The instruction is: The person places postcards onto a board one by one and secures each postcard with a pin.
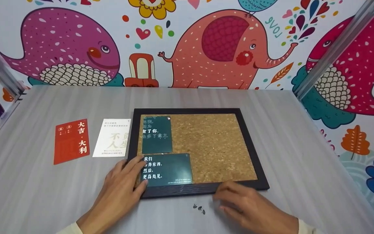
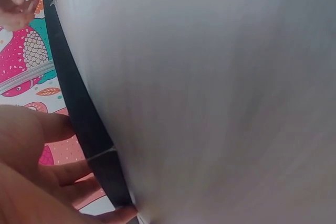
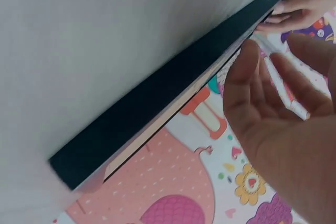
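Observation:
A black-framed cork board (image 1: 216, 146) lies on the table. Two dark green cards with white writing are on its left side: an upright card (image 1: 156, 143) above a wider card (image 1: 174, 172). A small pin shows at the upper card's top right corner. My left hand (image 1: 118, 187) rests on the frame's lower left corner, with its fingers along the left edge and its thumb at the bottom edge. My right hand (image 1: 243, 203) is at the bottom edge, fingers loosely bent; nothing shows between them in the right wrist view. Three small metallic pins (image 1: 200, 208) lie beside it.
Left of the board lie a red card (image 1: 71, 141) and a white card (image 1: 112, 138), the white one close against the frame. The grey table (image 1: 304, 146) runs back to a wall (image 1: 148, 35) patterned with cartoon animals. Metal posts (image 1: 336, 48) stand at both back corners.

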Motion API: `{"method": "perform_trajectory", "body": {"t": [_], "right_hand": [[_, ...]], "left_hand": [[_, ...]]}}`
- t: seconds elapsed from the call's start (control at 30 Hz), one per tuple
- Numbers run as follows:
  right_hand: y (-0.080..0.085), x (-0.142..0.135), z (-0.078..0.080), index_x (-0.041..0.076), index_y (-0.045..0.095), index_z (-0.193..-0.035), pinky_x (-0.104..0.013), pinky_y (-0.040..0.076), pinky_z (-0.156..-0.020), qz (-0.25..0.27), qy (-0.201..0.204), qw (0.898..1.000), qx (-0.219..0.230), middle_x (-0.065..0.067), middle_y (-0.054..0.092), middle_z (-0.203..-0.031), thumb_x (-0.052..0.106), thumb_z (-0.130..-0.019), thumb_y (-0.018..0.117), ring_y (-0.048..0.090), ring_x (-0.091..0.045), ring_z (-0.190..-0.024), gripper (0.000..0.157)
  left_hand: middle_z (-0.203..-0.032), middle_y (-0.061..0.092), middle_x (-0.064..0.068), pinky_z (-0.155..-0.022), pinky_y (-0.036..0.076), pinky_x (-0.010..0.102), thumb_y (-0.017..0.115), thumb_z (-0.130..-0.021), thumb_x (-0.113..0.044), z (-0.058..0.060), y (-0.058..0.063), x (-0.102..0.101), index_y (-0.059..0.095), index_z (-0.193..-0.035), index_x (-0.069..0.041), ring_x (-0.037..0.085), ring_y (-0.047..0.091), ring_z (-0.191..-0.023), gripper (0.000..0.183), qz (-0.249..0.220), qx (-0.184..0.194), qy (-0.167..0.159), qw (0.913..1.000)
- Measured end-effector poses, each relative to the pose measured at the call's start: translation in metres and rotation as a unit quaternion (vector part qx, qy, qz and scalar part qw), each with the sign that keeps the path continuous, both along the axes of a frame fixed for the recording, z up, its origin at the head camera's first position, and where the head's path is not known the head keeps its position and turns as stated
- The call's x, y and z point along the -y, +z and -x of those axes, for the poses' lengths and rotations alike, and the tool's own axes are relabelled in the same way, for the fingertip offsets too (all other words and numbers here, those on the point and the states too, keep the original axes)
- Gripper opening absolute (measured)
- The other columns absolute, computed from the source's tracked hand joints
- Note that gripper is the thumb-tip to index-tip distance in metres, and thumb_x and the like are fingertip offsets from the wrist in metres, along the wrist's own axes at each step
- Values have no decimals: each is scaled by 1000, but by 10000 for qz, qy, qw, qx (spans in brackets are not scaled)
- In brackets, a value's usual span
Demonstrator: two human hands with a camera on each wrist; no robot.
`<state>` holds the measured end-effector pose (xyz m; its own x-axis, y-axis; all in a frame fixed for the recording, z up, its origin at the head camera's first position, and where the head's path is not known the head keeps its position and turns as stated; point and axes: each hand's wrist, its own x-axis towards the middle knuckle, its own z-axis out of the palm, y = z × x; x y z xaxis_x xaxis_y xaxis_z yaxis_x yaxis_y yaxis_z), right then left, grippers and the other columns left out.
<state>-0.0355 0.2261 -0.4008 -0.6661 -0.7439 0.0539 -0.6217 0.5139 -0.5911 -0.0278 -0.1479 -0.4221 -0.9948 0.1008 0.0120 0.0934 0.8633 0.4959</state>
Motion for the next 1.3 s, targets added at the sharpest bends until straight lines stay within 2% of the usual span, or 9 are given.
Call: {"method": "perform_trajectory", "body": {"t": [0.07, 0.17, 0.4, 0.5, 0.8, 1.13, 1.3], "right_hand": [[-2, 3, -1, 27, 77, -131, -29, 62, -95, -143, 295, 9985, 449, 13, 67, -129, 18, -109, 72, 67, -2, -113, 24], [-6, 7, -1, 27, 77, -132, -26, 61, -95, -268, 552, 9957, 689, 14, 66, -129, 18, -110, 71, 65, 1, -114, 25], [-14, 17, -3, 23, 79, -128, -18, 59, -85, -220, 840, 9962, 52, 11, 68, -122, 11, -108, 73, 65, 3, -106, 24], [-15, 21, -3, 21, 80, -128, -14, 57, -84, -224, 978, 9949, -129, 9, 68, -120, 11, -107, 73, 65, 3, -104, 24], [-15, 27, -2, 19, 80, -131, -12, 56, -84, -427, 1074, 9933, -59, 7, 70, -120, 10, -106, 75, 66, 4, -105, 27], [-15, 30, 1, 20, 82, -128, -15, 58, -84, -634, 888, 9939, 151, 10, 71, -120, 10, -106, 75, 65, 5, -105, 25], [-17, 30, 4, 17, 83, -122, -12, 56, -87, -530, 1192, 9911, -249, 7, 72, -118, 2, -99, 81, 66, 3, -107, 27]], "left_hand": [[-168, 52, 11, -119, 32, 77, 80, -101, -22, 0, 0, 0, 65, -152, -4, 47, 42, -149, 56, 2, 15, 4, 10000], [-168, 52, 11, -119, 33, 77, 80, -101, -22, 1, 0, 0, 65, -151, -4, 47, 42, -149, 56, 11, 5, 0, 10000], [-165, 56, 12, -115, 36, 78, 82, -99, -18, 0, -5, 0, 68, -147, -4, 48, 46, -147, 52, 37, -405, -103, 9991], [-165, 56, 12, -115, 35, 78, 82, -99, -18, 0, -5, 0, 68, -147, -5, 49, 45, -147, 52, 35, -403, -99, 9991], [-166, 54, 11, -116, 33, 79, 81, -100, -20, 0, -3, 0, 67, -149, -5, 49, 44, -149, 53, 6, -236, -44, 9997], [-166, 54, 10, -115, 35, 78, 82, -100, -21, 0, -3, 0, 67, -150, -6, 48, 45, -147, 54, 28, -239, -26, 9997], [-166, 54, 11, -115, 34, 79, 82, -99, -20, 0, -4, 1, 67, -149, -6, 48, 44, -148, 54, 34, -242, -23, 9997]]}}
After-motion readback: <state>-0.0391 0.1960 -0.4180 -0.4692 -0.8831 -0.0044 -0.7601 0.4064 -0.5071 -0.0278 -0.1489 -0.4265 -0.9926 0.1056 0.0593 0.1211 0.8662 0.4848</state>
